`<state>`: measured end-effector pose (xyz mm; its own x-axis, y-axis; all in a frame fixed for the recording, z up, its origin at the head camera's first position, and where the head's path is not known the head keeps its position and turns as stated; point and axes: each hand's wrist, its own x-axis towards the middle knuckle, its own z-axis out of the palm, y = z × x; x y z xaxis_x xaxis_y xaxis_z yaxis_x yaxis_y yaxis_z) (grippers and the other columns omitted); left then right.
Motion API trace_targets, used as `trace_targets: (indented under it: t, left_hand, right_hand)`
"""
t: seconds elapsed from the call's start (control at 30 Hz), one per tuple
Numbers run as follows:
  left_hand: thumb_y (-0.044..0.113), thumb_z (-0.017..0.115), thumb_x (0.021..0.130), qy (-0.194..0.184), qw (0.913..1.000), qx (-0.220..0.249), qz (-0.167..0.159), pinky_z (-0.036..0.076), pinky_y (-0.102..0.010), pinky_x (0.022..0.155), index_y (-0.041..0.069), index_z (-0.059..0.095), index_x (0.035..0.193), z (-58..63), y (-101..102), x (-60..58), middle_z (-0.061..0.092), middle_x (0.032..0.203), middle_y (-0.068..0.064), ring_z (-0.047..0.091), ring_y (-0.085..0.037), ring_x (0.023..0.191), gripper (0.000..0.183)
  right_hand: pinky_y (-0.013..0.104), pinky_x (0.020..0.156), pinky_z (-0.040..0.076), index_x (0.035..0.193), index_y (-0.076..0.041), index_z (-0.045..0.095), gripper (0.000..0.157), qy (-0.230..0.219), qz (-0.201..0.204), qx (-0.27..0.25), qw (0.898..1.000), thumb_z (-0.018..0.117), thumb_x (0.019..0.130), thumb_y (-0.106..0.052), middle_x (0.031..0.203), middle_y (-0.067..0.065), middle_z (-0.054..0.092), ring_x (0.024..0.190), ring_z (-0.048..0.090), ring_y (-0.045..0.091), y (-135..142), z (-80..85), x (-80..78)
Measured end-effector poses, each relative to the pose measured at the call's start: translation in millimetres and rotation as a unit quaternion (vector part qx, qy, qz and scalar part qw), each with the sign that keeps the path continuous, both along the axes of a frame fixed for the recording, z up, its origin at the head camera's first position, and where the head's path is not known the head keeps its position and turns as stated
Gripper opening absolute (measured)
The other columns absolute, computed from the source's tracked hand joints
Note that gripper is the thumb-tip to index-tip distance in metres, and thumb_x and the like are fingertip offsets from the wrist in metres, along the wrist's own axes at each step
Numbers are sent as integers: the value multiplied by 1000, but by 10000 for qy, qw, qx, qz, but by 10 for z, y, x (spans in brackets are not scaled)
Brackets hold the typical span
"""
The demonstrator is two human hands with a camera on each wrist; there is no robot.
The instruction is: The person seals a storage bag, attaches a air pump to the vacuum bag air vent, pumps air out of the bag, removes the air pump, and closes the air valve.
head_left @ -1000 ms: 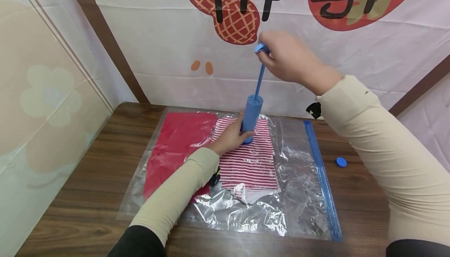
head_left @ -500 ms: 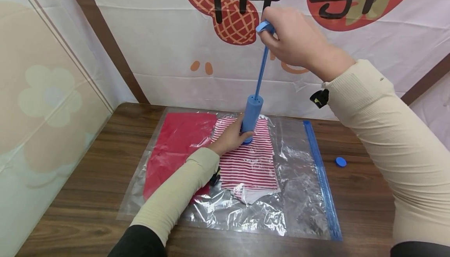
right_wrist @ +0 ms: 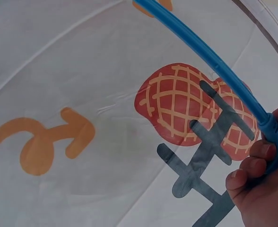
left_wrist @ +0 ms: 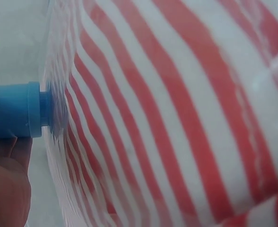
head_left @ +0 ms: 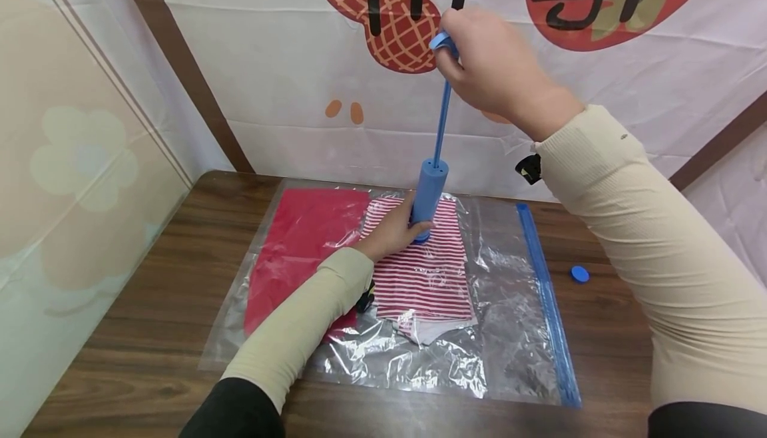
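Observation:
A blue hand pump (head_left: 429,188) stands slightly tilted on a clear vacuum storage bag (head_left: 509,291), its rod drawn far out. Low on the barrel, my left hand (head_left: 392,228) grips it with the thumb in front. In the left wrist view the pump's lower end (left_wrist: 16,111) meets a round fitting on the plastic. High above, my right hand (head_left: 488,65) holds the pump's handle (head_left: 443,42), fingers curled round it in the right wrist view. Inside the bag lie a red folded cloth (head_left: 311,245) and a red-and-white striped garment (head_left: 422,285).
A blue zip strip (head_left: 548,305) runs along the bag's right edge. To its right a round blue cap (head_left: 579,274) lies on the brown wooden table (head_left: 132,331). A printed cloth sheet (head_left: 269,78) hangs behind the table.
My right hand has risen, pulling the handle and drawing more rod out of the barrel; lately it has shifted slightly left. The left hand holds the barrel in the same place.

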<state>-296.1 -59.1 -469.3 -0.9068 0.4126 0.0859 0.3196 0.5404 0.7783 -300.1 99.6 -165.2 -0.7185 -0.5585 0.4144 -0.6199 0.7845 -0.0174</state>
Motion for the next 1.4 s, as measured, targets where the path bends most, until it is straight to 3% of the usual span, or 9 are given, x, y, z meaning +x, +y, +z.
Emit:
trace_targets:
  t: [0.33,0.43,0.57,0.8,1.4]
  left_hand:
    - [32,64,102,55,10000,4,-18,35,-54,116,11,17,160,-32,4,-30,43,155,-18,43,-37,143,78]
    - [34,63,102,68,10000,-11,-8,36,-54,115,12,16,160,-22,3,-22,43,155,-17,43,-36,143,78]
    - [34,62,103,96,9999,-31,-16,36,-52,115,12,15,160,-18,4,-18,44,154,-18,44,-36,142,78]
    - [29,64,102,113,9999,76,-34,37,-53,115,10,18,159,-28,0,-18,46,151,-18,46,-36,140,76]
    - [26,65,102,205,9995,191,-130,38,-50,115,8,20,157,-61,-9,-25,49,148,-17,49,-34,137,73]
  right_hand:
    - [45,86,55,129,3,55,37,0,-9,-22,10000,46,107,-25,107,18,66,91,57,30,15,-121,-25]
    - [45,85,55,122,2,57,32,30,121,79,9999,48,106,-23,97,17,65,87,57,30,23,-250,-66]
    - [40,69,50,102,1,55,20,-88,341,206,9992,49,104,-17,78,13,54,75,53,29,33,-472,-105]
    - [34,60,41,91,-3,49,16,-336,601,319,9971,50,103,-13,72,6,43,66,48,24,55,-797,-104]
    - [36,64,40,84,-7,46,19,-471,797,449,9947,52,101,-11,73,3,37,69,42,23,55,-1342,-95]
